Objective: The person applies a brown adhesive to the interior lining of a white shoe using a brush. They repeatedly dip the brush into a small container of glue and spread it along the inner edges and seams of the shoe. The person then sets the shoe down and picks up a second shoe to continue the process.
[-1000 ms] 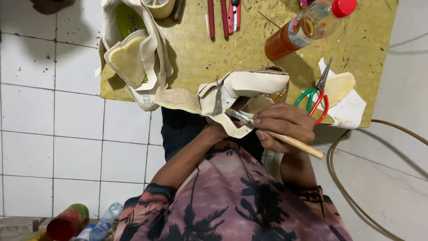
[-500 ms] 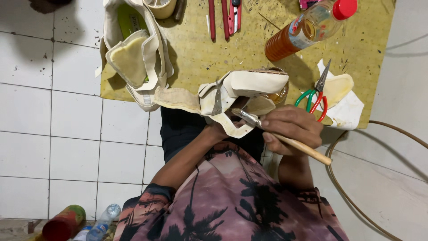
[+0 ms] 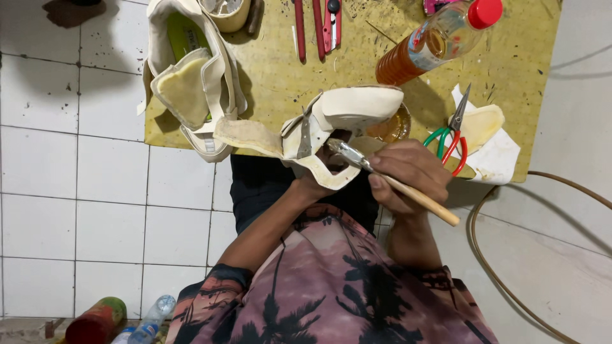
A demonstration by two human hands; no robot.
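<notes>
My right hand [image 3: 411,175] grips a wooden-handled brush [image 3: 389,180] whose metal ferrule and bristle end sit inside the opening of a cream shoe upper [image 3: 338,124]. My left hand [image 3: 312,185] holds that shoe from below, mostly hidden behind it, at the near edge of the yellow table [image 3: 274,70]. The shoe's tongue [image 3: 248,136] hangs out to the left. A second cream shoe [image 3: 191,76] lies on the table's left end, sole side up.
An orange-liquid bottle with a red cap [image 3: 440,38], red and green handled pliers [image 3: 449,137], white paper [image 3: 500,156], red-handled tools [image 3: 315,25] and a round tin [image 3: 226,9] are on the table. A brown hose [image 3: 503,280] curves over the tiled floor; bottles [image 3: 121,318] lie bottom left.
The brush tip has pushed slightly further up into the shoe opening, and my right hand shifted a little to the right. The shoe stays held in place.
</notes>
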